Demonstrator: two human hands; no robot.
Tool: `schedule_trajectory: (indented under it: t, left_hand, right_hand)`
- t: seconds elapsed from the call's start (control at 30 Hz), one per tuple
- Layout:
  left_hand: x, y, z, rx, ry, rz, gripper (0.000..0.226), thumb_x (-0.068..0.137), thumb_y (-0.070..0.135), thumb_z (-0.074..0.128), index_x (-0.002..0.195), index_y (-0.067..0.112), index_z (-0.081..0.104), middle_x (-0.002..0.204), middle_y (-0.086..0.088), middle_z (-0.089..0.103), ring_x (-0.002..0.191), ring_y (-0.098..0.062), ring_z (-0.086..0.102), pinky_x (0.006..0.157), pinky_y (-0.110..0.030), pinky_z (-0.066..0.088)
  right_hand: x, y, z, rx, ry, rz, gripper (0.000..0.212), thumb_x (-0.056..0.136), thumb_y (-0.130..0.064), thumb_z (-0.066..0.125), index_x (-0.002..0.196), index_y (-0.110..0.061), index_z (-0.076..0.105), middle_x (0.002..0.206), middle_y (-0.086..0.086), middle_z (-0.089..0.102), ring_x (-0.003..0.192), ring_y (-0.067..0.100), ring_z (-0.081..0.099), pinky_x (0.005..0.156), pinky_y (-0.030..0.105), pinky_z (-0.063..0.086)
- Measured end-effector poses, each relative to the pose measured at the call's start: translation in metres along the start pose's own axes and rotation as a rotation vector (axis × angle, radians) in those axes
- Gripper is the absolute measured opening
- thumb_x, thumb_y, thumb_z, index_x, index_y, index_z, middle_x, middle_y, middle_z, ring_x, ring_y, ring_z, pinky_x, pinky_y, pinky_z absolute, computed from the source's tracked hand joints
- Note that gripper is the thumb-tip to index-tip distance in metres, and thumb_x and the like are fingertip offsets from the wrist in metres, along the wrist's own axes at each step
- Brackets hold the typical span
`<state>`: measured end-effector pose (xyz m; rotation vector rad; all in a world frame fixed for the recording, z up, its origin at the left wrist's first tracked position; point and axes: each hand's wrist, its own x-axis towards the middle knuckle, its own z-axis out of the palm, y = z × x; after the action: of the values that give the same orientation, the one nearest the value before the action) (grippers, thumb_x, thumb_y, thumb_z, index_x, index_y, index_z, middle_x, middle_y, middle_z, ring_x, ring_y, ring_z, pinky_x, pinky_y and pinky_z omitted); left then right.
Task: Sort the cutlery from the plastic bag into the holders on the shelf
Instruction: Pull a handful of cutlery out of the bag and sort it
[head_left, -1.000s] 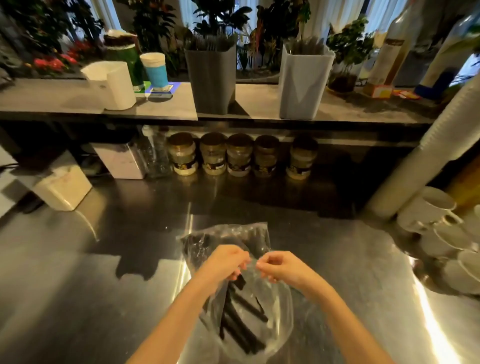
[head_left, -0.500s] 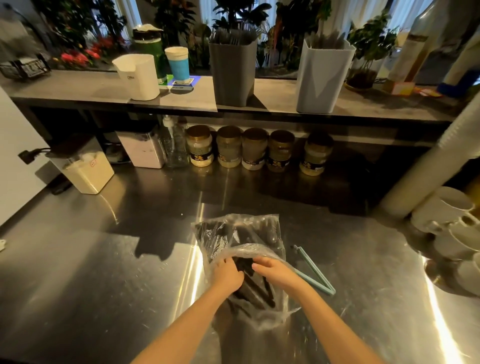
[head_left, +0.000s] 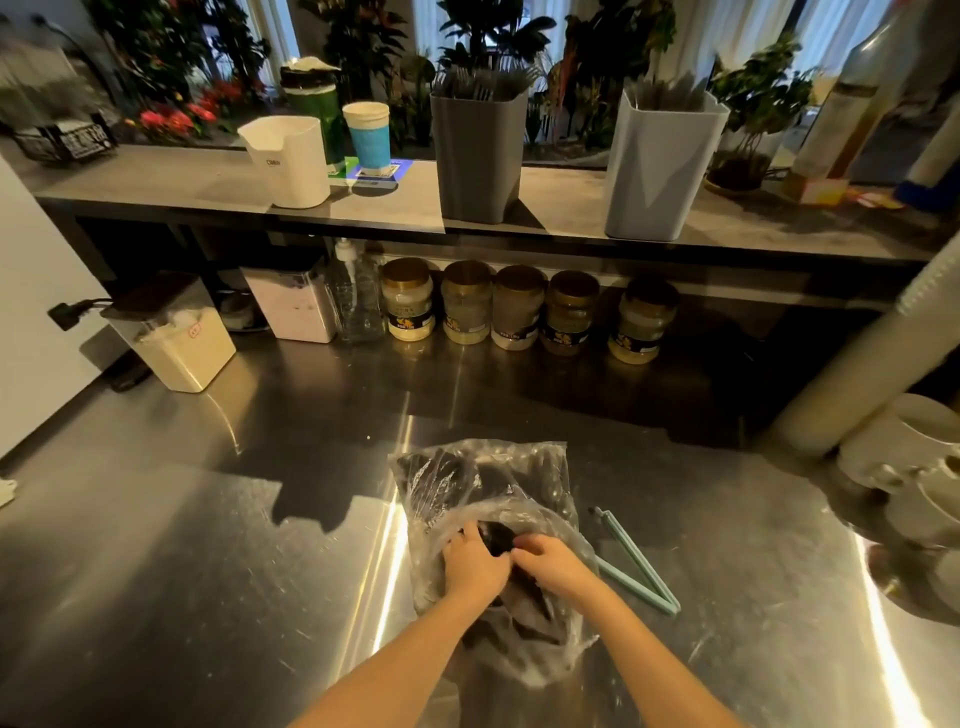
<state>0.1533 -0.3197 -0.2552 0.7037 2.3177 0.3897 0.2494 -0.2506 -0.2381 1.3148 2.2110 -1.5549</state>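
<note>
A person's left hand pinches open the plastic bag; the right hand curls its fingers inside among black cutlery, grip unclear. Likely the picking step; next, lift one piece to the holders far beyond the fingertips.

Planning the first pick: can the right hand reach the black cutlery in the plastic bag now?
Probably yes. The right hand is at the open mouth of the plastic bag, the left hand holds the film beside it, and black cutlery shows between them, uncovered.
</note>
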Motion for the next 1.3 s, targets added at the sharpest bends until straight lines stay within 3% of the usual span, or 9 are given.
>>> schedule_trajectory:
  t: [0.1, 0.17, 0.33, 0.47, 0.6, 0.73, 0.83, 1.13, 1.3]
  left_hand:
    - [-0.001, -0.009, 0.006, -0.107, 0.117, -0.025, 0.055, 0.088, 0.028, 0.059, 0.137, 0.011, 0.041, 0.124, -0.007, 0.058, 0.11, -0.02, 0.056, 0.09, -0.027, 0.048]
    - [-0.006, -0.014, 0.007, -0.127, 0.142, -0.068, 0.046, 0.088, 0.027, 0.06, 0.13, 0.011, 0.048, 0.11, -0.005, 0.063, 0.095, -0.017, 0.061, 0.079, -0.023, 0.05]
    - [-0.006, -0.015, 0.016, -0.013, 0.141, -0.182, 0.089, 0.082, 0.054, 0.062, 0.143, 0.004, 0.02, 0.137, -0.012, 0.035, 0.123, -0.027, 0.041, 0.1, -0.034, 0.043]
    - [-0.014, -0.019, 0.018, 0.047, 0.085, -0.23, 0.095, 0.086, 0.06, 0.052, 0.147, 0.004, 0.006, 0.148, -0.017, 0.023, 0.135, -0.032, 0.023, 0.107, -0.035, 0.028]
    - [-0.013, -0.028, 0.021, 0.081, 0.101, -0.182, 0.079, 0.089, 0.056, 0.051, 0.144, 0.005, 0.026, 0.146, -0.015, 0.034, 0.135, -0.03, 0.028, 0.111, -0.033, 0.026]
    - [-0.013, -0.027, 0.016, -0.01, 0.067, -0.16, 0.065, 0.083, 0.052, 0.063, 0.131, 0.011, 0.048, 0.129, -0.006, 0.054, 0.121, -0.022, 0.048, 0.101, -0.029, 0.04]
    - [-0.014, -0.024, 0.007, -0.053, -0.002, -0.211, 0.059, 0.084, 0.049, 0.063, 0.129, 0.012, 0.049, 0.124, -0.004, 0.058, 0.114, -0.019, 0.055, 0.089, -0.023, 0.042]
    - [-0.019, -0.014, 0.003, -0.188, -0.063, -0.259, 0.058, 0.089, 0.045, 0.058, 0.134, 0.01, 0.046, 0.132, -0.01, 0.054, 0.123, -0.024, 0.051, 0.098, -0.028, 0.042]
    - [-0.018, -0.011, 0.005, -0.295, -0.086, -0.306, 0.051, 0.088, 0.045, 0.06, 0.129, 0.015, 0.052, 0.126, -0.006, 0.059, 0.118, -0.024, 0.055, 0.095, -0.029, 0.043]
  right_hand:
    - [0.008, 0.008, 0.002, -0.154, 0.05, -0.004, 0.043, 0.097, -0.016, 0.044, 0.14, -0.009, 0.042, 0.137, 0.009, 0.052, 0.123, 0.021, 0.051, 0.101, 0.026, 0.04]
    - [0.012, 0.013, 0.006, -0.264, 0.021, -0.003, 0.047, 0.097, -0.019, 0.043, 0.143, -0.012, 0.038, 0.141, 0.011, 0.047, 0.125, 0.025, 0.048, 0.103, 0.031, 0.039]
    - [0.014, 0.018, 0.018, -0.391, 0.013, -0.035, 0.046, 0.098, -0.03, 0.043, 0.144, -0.024, 0.039, 0.152, 0.01, 0.025, 0.139, 0.03, 0.023, 0.115, 0.037, 0.022]
    - [0.013, 0.023, 0.017, -0.376, -0.03, -0.031, 0.045, 0.098, -0.026, 0.043, 0.143, -0.025, 0.039, 0.153, 0.008, 0.021, 0.139, 0.028, 0.023, 0.116, 0.035, 0.019]
    - [0.009, 0.025, 0.016, -0.219, -0.142, 0.003, 0.043, 0.097, -0.017, 0.045, 0.14, -0.015, 0.043, 0.13, 0.002, 0.055, 0.117, 0.016, 0.052, 0.102, 0.028, 0.04]
    - [0.003, 0.026, 0.015, -0.052, -0.172, 0.024, 0.046, 0.096, -0.006, 0.043, 0.142, -0.011, 0.04, 0.135, 0.007, 0.053, 0.107, 0.012, 0.056, 0.085, 0.016, 0.048]
    - [0.005, 0.026, 0.015, -0.023, -0.183, 0.047, 0.048, 0.094, -0.001, 0.042, 0.142, -0.01, 0.039, 0.135, 0.007, 0.052, 0.076, 0.001, 0.053, 0.062, 0.009, 0.046]
    - [0.005, 0.03, 0.025, 0.091, -0.166, 0.107, 0.04, 0.09, 0.005, 0.039, 0.123, -0.005, 0.06, 0.084, 0.002, 0.06, 0.064, 0.005, 0.048, 0.056, 0.009, 0.039]
    - [-0.003, 0.031, 0.028, 0.182, -0.165, 0.126, 0.049, 0.09, 0.014, 0.032, 0.129, -0.006, 0.053, 0.124, 0.011, 0.059, 0.109, 0.018, 0.056, 0.065, 0.004, 0.046]
